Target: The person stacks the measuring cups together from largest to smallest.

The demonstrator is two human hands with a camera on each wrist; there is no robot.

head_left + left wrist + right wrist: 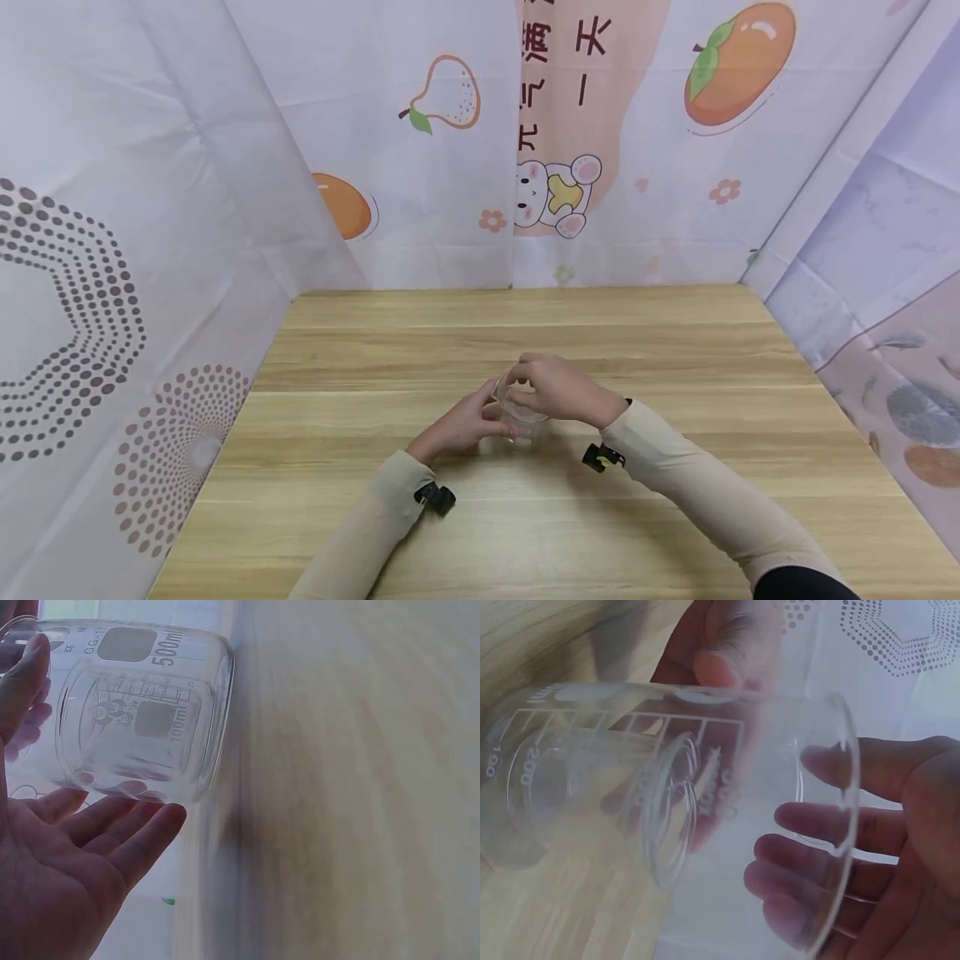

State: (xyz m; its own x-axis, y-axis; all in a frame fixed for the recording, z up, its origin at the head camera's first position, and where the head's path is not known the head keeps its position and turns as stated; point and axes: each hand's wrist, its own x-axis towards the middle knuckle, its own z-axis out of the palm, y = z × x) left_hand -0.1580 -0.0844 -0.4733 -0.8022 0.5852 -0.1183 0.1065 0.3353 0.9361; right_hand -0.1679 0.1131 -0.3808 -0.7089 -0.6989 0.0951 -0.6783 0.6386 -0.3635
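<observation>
A clear glass beaker (214,690) marked 500ml stands upright on the wooden table, between the two hands in the head view. Inside it sits a smaller glass beaker (156,720) marked 100ml, low in the larger one. My left hand (467,423) holds the large beaker from the side, its thumb and fingers round the glass. At the beaker's mouth is my right hand (558,390), its bent fingers reaching in past the rim. In the right wrist view those fingers (784,881) hold nothing and are apart from the small beaker's rim (660,825).
The wood-grain table (360,333) extends around both hands. Printed curtains hang behind it (442,208) and along both sides. Each wrist carries a small black camera, one on the left sleeve (375,517) side and one on the right.
</observation>
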